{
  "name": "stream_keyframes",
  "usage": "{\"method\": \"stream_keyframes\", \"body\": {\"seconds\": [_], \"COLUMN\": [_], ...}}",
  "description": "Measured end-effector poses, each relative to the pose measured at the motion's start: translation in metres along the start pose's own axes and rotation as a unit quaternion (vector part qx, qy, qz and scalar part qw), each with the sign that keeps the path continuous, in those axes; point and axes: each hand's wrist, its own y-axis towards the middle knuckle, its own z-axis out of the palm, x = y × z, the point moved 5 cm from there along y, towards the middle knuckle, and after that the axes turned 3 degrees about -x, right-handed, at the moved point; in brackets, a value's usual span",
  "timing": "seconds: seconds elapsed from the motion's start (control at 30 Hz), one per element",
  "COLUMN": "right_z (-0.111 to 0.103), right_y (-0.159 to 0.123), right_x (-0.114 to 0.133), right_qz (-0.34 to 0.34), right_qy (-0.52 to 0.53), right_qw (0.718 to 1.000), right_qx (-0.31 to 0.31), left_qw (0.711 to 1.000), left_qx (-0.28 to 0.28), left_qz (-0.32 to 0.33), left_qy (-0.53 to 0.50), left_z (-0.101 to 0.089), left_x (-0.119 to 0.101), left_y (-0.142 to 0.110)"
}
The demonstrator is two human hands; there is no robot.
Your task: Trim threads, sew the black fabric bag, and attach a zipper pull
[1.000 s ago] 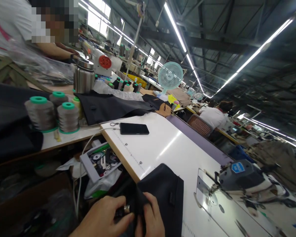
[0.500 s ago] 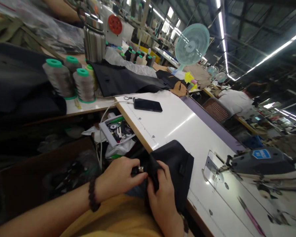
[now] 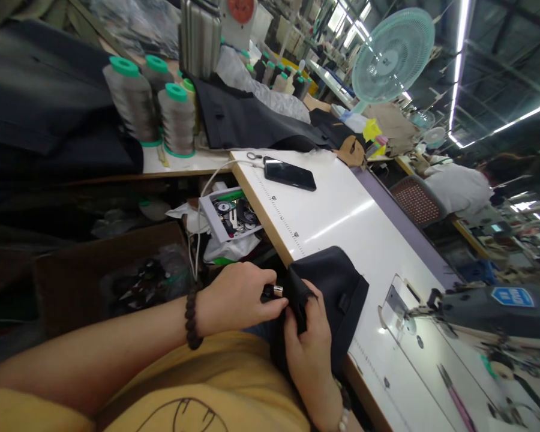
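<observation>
My left hand is closed round a small black lighter, its metal end pointing right; most of its body is hidden in the fingers. My right hand grips the folded near edge of a black leather-like piece between thumb and fingers. That piece lies partly on the white sewing table and hangs over its front edge toward my lap. The lighter's metal end is close to the held edge. Whether they touch I cannot tell, and no flame shows.
A sewing machine stands at right, with pink-handled tweezers near it. A phone with a cable lies on the table. Below the edge is an open drawer of small parts. Thread cones stand at left; a fan stands behind.
The view has tilted down and shifted left, so the surroundings sit higher and further right. Both hands keep their holds on the lighter and the black piece, with little movement between them.
</observation>
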Motion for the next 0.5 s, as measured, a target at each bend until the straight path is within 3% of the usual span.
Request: {"method": "stream_keyframes", "body": {"seconds": [0.5], "right_z": [0.0032], "right_y": [-0.0031], "right_x": [0.0007], "right_qz": [-0.022], "right_qy": [-0.016], "right_qw": [0.999], "right_qx": [0.028], "left_qw": [0.999], "left_qx": [0.019], "left_qz": [0.003], "left_qy": [0.035], "left_z": [-0.002], "left_x": [0.0022], "left_y": [-0.004]}}
